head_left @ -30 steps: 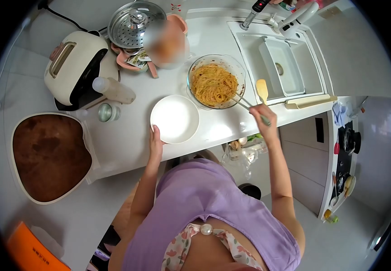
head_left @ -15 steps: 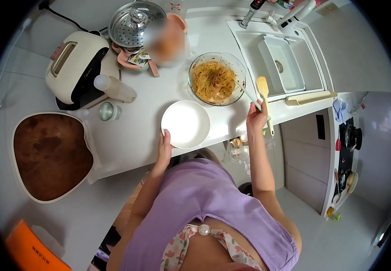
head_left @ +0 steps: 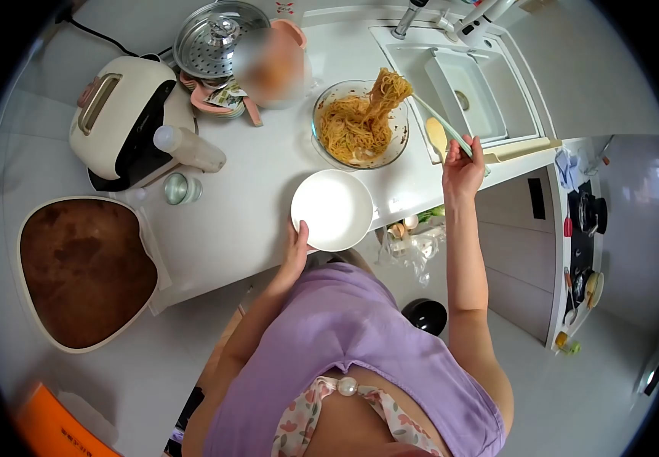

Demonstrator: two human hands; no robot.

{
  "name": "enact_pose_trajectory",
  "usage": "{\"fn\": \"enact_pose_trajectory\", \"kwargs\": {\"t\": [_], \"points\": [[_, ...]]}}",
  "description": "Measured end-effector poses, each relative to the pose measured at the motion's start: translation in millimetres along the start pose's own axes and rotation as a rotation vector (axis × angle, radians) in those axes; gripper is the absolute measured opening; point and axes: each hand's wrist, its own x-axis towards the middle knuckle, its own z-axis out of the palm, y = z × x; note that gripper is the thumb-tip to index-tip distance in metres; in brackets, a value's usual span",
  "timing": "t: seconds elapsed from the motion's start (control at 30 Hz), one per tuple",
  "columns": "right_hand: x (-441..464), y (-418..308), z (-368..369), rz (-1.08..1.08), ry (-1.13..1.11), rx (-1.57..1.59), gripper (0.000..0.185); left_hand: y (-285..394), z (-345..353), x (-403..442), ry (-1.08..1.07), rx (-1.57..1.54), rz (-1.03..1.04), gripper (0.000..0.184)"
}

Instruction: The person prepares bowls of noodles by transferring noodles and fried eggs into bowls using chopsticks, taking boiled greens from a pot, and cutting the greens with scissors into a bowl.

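My right hand (head_left: 463, 169) is closed around pale green chopsticks (head_left: 442, 123), gripping them near their back ends. At their tips hangs a clump of sauced noodles (head_left: 390, 91), raised above the glass bowl (head_left: 401, 143) and still joined to the noodles inside it. My left hand (head_left: 297, 247) grips the near left rim of a white bowl (head_left: 332, 210), which looks bare inside and sits at the counter's front edge, just below the glass bowl. A yellowish wooden spatula (head_left: 436, 135) lies between the glass bowl and the sink, its handle partly hidden behind my right hand.
The white sink (head_left: 518, 107) with an inner basin is at the right. To the left stand a cream appliance (head_left: 120, 114), a capped bottle (head_left: 191, 148) and a small glass (head_left: 180, 190). A steamer with a glass lid (head_left: 219, 38) is at the back. A black bowl (head_left: 425, 316) is below.
My right hand has moved right and nearer, and the chopsticks now lift a clump of noodles from the glass bowl. My left hand has shifted the white bowl slightly right.
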Motion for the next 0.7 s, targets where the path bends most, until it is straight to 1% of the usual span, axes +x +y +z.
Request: {"fn": "enact_pose_trajectory", "kwargs": {"t": [0.2,0.3,0.43,0.5,0.57,0.63,0.67,0.7], "points": [[-6,-15,9,-0.052,0.003,-0.041,0.028,-7,0,5,-0.081,-0.010,0.045,0.069],[-8,-21,11,-0.072,0.000,-0.072,0.028,0,2,2,-0.109,-0.048,0.019,0.074],[-9,-5,-16,-0.073,-0.037,-0.084,0.029,11,-2,-3,-0.074,0.032,0.093,0.076],[-13,10,-28,-0.124,-0.044,-0.234,0.032,19,-10,-7,-0.047,0.052,0.121,0.076],[-24,19,-33,-0.248,-0.093,-0.539,0.034,23,-20,-8,-0.032,0.092,0.160,0.075],[-36,22,-26,-0.302,-0.151,-0.904,0.033,27,-30,-10,-0.034,0.131,0.156,0.074],[-38,28,-24,-0.277,-0.164,-0.943,0.032,22,-34,-7,-0.025,0.134,0.173,0.073],[-39,36,-24,-0.240,-0.175,-0.904,0.031,24,-34,-8,-0.036,0.124,0.166,0.072]]}}
